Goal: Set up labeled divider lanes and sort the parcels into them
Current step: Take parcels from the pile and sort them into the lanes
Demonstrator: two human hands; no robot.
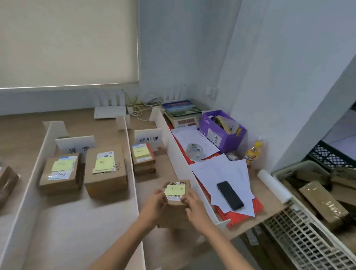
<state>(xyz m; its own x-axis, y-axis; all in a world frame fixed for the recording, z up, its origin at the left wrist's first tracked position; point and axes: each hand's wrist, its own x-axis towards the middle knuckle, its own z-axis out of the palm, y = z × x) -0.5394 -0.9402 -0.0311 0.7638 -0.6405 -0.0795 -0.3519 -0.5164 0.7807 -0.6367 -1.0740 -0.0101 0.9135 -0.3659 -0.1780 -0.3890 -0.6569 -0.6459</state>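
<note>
Parcel (174,214) with yellow note (175,188) held in the lane of the 待处理 sign (148,138)
Both sides are gripped by left hand (156,203) and right hand (196,207); a parcel stack (143,162) is seen ahead, an 异常 sign (75,145) leftward

Two slim bare forearms, bare left hand (156,202) and bare right hand (194,207), slender fingers.

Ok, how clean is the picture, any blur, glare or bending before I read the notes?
Head view: motion blur smears the left hand, right hand and the small brown cardboard parcel they hold, so its yellow sticky note is unreadable; the white sign card behind reads clearly; wide-angle bowing curves the long white divider board; glare strip under the beige roller blind.
</note>
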